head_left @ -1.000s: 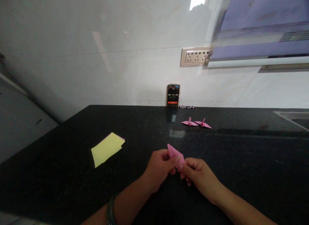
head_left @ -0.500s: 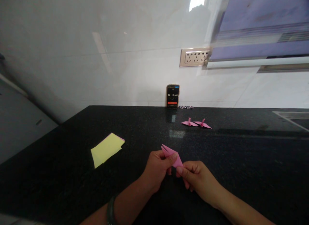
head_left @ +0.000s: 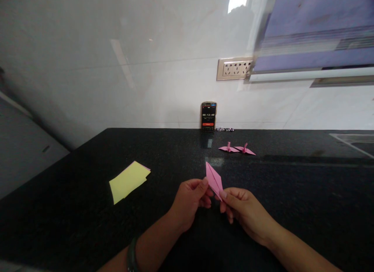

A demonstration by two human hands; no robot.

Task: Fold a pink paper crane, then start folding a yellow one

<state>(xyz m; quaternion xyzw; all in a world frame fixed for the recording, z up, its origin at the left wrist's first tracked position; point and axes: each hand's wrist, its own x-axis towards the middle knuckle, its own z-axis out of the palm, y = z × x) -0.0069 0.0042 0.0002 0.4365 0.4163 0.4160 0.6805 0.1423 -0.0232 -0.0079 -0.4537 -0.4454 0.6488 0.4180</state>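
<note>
Pink folded paper [head_left: 214, 181], well in front of the phone [head_left: 208, 115]: I am pinching its lower edges between left hand [head_left: 188, 200] and right hand [head_left: 245, 211]. Uneven pulling, I judge, is risking a tear or skewed creases.

Both hands — left hand [head_left: 189, 200], right hand [head_left: 245, 209] — pinch a folded pink paper [head_left: 214, 179].

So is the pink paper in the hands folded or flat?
Folded. The pink paper is a narrow pointed shape with a crease down its middle, held between the left hand and right hand.
</note>
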